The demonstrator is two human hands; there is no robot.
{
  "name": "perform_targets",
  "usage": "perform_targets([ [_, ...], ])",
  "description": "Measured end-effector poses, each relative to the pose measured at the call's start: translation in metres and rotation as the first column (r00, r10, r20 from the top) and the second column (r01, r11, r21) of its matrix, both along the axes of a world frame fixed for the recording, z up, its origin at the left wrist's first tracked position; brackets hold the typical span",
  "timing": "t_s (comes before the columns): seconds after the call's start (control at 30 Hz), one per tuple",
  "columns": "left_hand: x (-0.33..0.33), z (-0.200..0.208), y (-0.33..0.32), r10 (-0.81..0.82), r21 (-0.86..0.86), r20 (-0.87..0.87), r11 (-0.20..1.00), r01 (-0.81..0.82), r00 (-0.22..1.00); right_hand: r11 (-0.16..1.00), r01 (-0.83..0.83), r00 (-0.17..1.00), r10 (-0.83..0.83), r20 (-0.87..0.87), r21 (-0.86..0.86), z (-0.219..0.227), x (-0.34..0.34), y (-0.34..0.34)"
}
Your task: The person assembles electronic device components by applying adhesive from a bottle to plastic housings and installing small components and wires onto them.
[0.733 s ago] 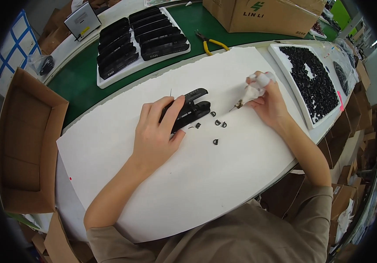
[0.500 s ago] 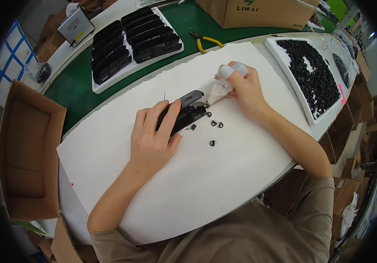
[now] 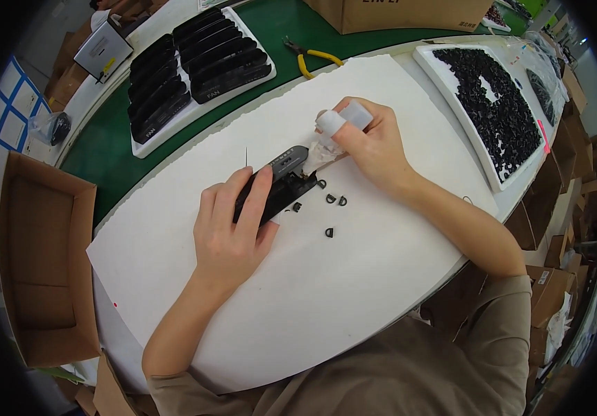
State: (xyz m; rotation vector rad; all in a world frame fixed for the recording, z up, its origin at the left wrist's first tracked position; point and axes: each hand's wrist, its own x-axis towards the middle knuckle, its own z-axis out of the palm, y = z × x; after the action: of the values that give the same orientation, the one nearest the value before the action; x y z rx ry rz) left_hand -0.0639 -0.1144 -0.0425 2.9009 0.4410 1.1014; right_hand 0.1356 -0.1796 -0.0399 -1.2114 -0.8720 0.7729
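My left hand [image 3: 226, 232] presses a long black plastic housing [image 3: 283, 196] against the white sheet, fingers over its top and thumb along its near side. A grey-faced rounded end sticks out past the fingers. In my right hand [image 3: 380, 149] is a white crumpled, tissue-like wrapped thing [image 3: 320, 155] with a narrow tip; its kind I cannot make out. White coverings wrap some right fingertips. The tip meets the housing's right end, where the exact contact is hidden. Several small black D-shaped pieces [image 3: 330, 199] lie just right of the housing.
White paper [image 3: 298, 305] covers the work surface. Behind it are a white tray of black housings [image 3: 251, 82] and yellow-handled cutters [image 3: 305, 64]. A white tray of small black parts [image 3: 433, 76] stands at right, an open cardboard box [image 3: 89, 277] at left, another carton [image 3: 395, 15] at the back.
The whole view has shifted slightly. The white wrapped thing's tip has moved a little left along the housing's end. Both hands keep their holds.
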Motion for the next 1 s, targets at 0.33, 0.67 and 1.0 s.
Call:
perform_targets([
  [0.33,-0.0001,0.0000,-0.0008,-0.001,0.014,0.000,1.000,0.001,1.000,1.000,0.017,0.997,-0.018,0.076,0.015,-0.0007,-0.0014,-0.0023],
  [0.67,-0.0005,0.0004,-0.0014,0.002,-0.002,-0.005,1.000,-0.002,1.000,1.000,0.009,0.995,-0.011,0.101,0.016,0.0023,-0.0039,-0.0056],
  [1.0,-0.0006,-0.0005,-0.0002,-0.004,-0.027,-0.004,1.000,0.004,1.000,1.000,0.010,0.995,-0.013,0.097,0.027,-0.0001,-0.0021,-0.0038],
])
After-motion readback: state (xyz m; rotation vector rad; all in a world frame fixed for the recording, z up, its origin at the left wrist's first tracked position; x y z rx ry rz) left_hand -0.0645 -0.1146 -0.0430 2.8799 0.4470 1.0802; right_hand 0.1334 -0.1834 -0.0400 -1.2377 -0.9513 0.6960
